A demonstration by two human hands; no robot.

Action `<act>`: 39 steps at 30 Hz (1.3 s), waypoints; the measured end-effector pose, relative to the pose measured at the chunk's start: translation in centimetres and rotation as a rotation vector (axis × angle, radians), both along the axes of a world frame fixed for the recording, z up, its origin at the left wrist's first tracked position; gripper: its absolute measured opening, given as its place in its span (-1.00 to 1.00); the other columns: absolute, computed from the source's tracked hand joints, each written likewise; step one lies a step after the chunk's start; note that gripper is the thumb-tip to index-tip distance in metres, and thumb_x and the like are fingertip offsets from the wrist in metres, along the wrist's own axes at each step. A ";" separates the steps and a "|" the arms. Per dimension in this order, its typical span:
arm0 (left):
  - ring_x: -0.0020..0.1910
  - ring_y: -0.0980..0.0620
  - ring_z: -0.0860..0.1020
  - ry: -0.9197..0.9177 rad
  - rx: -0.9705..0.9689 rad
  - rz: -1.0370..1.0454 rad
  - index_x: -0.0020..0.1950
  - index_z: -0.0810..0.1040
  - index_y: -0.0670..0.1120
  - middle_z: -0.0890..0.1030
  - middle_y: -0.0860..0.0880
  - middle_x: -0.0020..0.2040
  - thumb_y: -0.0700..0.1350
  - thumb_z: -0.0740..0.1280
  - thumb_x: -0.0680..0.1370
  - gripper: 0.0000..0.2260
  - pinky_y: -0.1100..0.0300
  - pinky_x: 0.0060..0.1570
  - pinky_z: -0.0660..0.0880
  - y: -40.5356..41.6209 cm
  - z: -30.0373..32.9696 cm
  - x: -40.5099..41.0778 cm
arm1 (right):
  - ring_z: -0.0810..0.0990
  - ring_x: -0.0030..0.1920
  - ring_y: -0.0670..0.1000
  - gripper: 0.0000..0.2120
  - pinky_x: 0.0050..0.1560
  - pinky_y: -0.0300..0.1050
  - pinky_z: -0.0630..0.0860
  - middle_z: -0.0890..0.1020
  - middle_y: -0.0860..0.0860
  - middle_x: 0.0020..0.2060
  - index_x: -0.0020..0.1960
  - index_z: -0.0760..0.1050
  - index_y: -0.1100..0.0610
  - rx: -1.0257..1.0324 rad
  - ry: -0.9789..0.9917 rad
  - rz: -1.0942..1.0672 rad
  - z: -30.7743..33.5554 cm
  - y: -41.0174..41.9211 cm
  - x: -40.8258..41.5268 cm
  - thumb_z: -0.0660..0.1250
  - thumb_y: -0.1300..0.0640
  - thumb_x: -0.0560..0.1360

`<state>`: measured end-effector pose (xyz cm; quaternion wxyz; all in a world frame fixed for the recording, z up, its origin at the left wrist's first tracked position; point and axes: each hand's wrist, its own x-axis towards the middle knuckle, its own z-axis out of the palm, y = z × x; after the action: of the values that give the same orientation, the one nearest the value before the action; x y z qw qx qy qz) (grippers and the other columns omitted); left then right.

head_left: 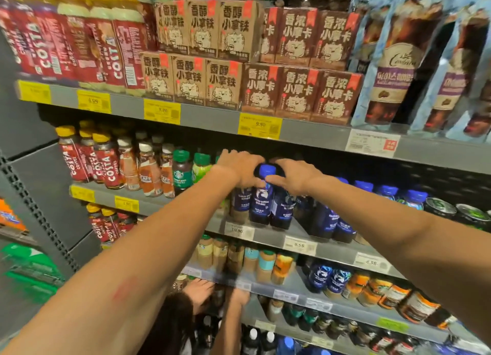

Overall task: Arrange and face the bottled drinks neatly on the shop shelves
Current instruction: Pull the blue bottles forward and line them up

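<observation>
The grey shelf [268, 233] carries a front row of dark blue-capped bottles. My left hand [240, 168] lies over the bottles left of centre, fingers curled down on their tops. My right hand [292, 176] mirrors it. Between both thumbs stands the blue-capped bottle [261, 198], upright at the shelf's front edge, touching its neighbours. Headroom under the shelf above [313, 138] is narrow.

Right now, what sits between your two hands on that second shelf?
In the head view, one blue-capped bottle stands between the left hand and right hand; its cap shows in the gap, both hands touching it at the neck.
</observation>
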<state>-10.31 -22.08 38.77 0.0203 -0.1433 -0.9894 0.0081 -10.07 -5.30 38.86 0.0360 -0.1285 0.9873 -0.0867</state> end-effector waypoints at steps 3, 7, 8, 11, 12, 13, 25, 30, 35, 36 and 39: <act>0.30 -0.22 0.46 -0.126 0.065 -0.020 0.47 0.32 0.10 0.49 -0.10 0.36 0.14 0.45 0.44 -0.37 -0.09 0.21 0.43 0.3 0.5 -0.5 | 0.55 0.17 0.16 -0.43 0.09 0.04 0.47 0.56 0.11 0.25 0.46 0.31 -0.01 -0.030 -0.025 0.045 -0.1 0.4 -0.4 0.26 -0.24 0.54; 0.24 -0.17 0.50 -0.088 0.155 -0.072 0.39 0.43 0.01 0.53 -0.11 0.30 -0.08 0.49 0.44 -0.47 0.01 0.14 0.44 1.6 1.6 -0.2 | 0.50 0.26 0.18 -0.42 0.21 0.07 0.44 0.52 0.13 0.32 0.46 0.32 0.06 -0.059 -0.039 0.040 -0.2 2.0 -0.6 0.29 -0.18 0.54; 0.24 -0.17 0.51 -0.085 0.191 -0.075 0.37 0.45 0.00 0.53 -0.11 0.29 -0.09 0.48 0.45 -0.50 0.03 0.13 0.43 2.0 1.7 0.0 | 0.50 0.27 0.18 -0.41 0.23 0.07 0.44 0.51 0.13 0.33 0.46 0.33 0.07 -0.067 -0.031 0.021 -0.2 2.4 -0.5 0.29 -0.19 0.53; 0.22 -0.15 0.52 -0.108 0.275 -0.070 0.34 0.48 -0.01 0.55 -0.12 0.25 -0.14 0.49 0.45 -0.53 0.03 0.12 0.45 3.2 1.6 0.3 | 0.52 0.24 0.18 -0.43 0.20 0.04 0.46 0.53 0.13 0.30 0.43 0.36 0.07 -0.084 -0.031 -0.029 -0.2 3.8 -0.2 0.30 -0.19 0.53; 0.20 -0.15 0.53 -0.108 0.301 -0.071 0.32 0.50 -0.01 0.57 -0.11 0.22 -0.15 0.48 0.46 -0.56 0.02 0.11 0.46 3.6 1.5 0.5 | 0.53 0.22 0.18 -0.45 0.16 0.02 0.46 0.54 0.14 0.29 0.42 0.38 0.08 -0.091 -0.033 -0.043 -0.2 4.2 0.0 0.30 -0.19 0.54; 0.18 -0.15 0.54 -0.109 0.328 -0.070 0.30 0.52 -0.01 0.59 -0.11 0.18 -0.17 0.47 0.46 -0.58 0.02 0.11 0.46 3.9 1.5 0.5 | 0.54 0.20 0.17 -0.47 0.14 -0.01 0.46 0.55 0.14 0.27 0.41 0.39 0.08 -0.097 -0.035 -0.058 0.0 4.6 0.0 0.29 -0.18 0.54; 0.24 -0.24 0.50 -0.106 0.429 -0.030 0.37 0.46 -0.10 0.50 -0.22 0.29 -0.19 0.36 0.55 -0.61 -0.04 0.17 0.48 4.4 1.1 1.0 | 0.60 0.07 0.16 -0.71 0.07 -0.01 0.52 0.62 0.16 0.09 0.24 0.49 0.14 -0.023 0.022 -0.116 0.9 4.1 0.9 0.34 0.03 0.57; 0.32 -0.24 0.42 -0.074 0.316 -0.052 0.47 0.35 -0.02 0.45 -0.19 0.33 -0.14 0.42 0.50 -0.45 -0.10 0.26 0.43 4.0 0.0 1.7 | 0.60 0.10 0.16 -0.56 0.07 -0.04 0.54 0.60 0.16 0.13 0.32 0.44 0.13 0.022 0.010 -0.107 0.5 3.5 1.4 0.43 0.11 0.48; 0.36 -0.24 0.32 -0.016 0.204 -0.069 0.54 0.19 -0.01 0.35 -0.21 0.36 -0.28 0.34 0.51 -0.35 -0.10 0.28 0.37 3.8 -1.1 2.3 | 0.59 0.10 0.21 -0.68 0.05 -0.04 0.52 0.55 0.18 0.14 0.27 0.44 0.14 0.097 0.090 -0.134 0.2 4.6 2.0 0.33 0.16 0.53; 0.36 -0.23 0.31 0.012 0.167 -0.071 0.54 0.18 -0.02 0.35 -0.20 0.36 -0.27 0.36 0.50 -0.33 -0.11 0.29 0.36 3.7 -1.2 2.3 | 0.59 0.09 0.22 -0.69 0.03 -0.03 0.52 0.56 0.19 0.13 0.27 0.44 0.14 0.096 0.099 -0.141 0.1 4.7 2.0 0.31 0.17 0.54; 0.41 -0.20 0.27 0.034 0.134 -0.050 0.54 0.17 -0.03 0.34 -0.17 0.40 -0.16 0.39 0.50 -0.33 -0.17 0.34 0.27 4.1 -0.9 2.8 | 0.57 0.16 0.25 -0.62 0.14 0.03 0.52 0.55 0.22 0.19 0.34 0.41 0.15 0.055 0.075 -0.152 0.0 4.3 2.1 0.27 0.20 0.52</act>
<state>-7.49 -18.00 37.84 0.0470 -0.1662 -0.9834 -0.0560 -8.00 -0.98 38.82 -0.0040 -0.0553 0.9968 -0.0570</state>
